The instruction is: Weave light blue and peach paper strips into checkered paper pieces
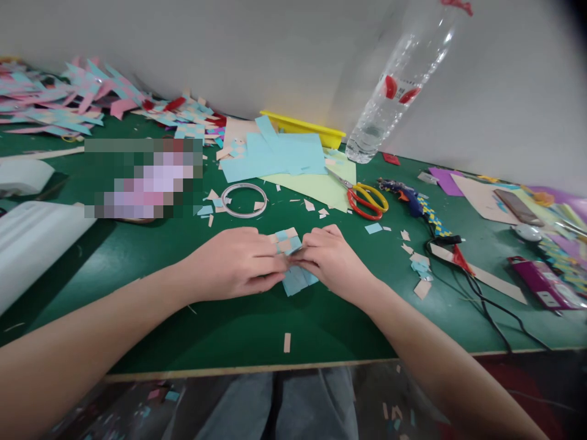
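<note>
A small woven piece of light blue and peach paper point(298, 280) is between my hands above the green table. My left hand point(236, 263) grips its left side, fingers pressed together. On the other side, my right hand point(337, 263) pinches the piece near its middle, with fingertips meeting those of my left hand. The fingers hide part of the paper. A roll of tape point(244, 184) lies just beyond my left hand. Scissors with red and yellow handles point(367, 200) rest beyond my right hand, their blades on green paper.
Blue paper sheets point(288, 153) lie before a yellow tray point(307, 128). A plastic bottle point(394, 91) stands near the wall. Woven strips point(92, 91) pile up at back left. On the right are a black cable point(486, 299) and a purple box point(545, 284). Paper scraps dot the green table point(220, 342).
</note>
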Demonstrator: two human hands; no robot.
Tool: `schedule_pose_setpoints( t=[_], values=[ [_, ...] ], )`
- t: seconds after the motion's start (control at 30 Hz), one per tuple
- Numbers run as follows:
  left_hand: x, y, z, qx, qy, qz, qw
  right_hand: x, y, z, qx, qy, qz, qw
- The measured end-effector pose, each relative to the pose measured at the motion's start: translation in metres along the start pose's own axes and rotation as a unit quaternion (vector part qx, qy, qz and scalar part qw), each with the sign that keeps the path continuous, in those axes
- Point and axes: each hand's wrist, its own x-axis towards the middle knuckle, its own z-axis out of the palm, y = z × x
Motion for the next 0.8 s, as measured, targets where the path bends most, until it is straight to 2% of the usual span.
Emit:
schedule_pose_setpoints(
  t=[0.27,0.47,0.8],
  values=[
    [-0.001,0.0,0.012,-0.013,-0.066,0.001,0.998,0.0,-0.002,0.002,-0.056,-0.004,-0.004,0.998],
    [-0.001,0.0,0.01,-0.015,-0.082,-0.01,0.996,-0.002,-0.004,0.004,-0.093,0.003,-0.026,0.995],
    [-0.004,-0.001,0.01,-0.004,-0.094,-0.017,0.995,0.001,-0.005,-0.004,-0.054,-0.039,0.002,0.998]
  ],
)
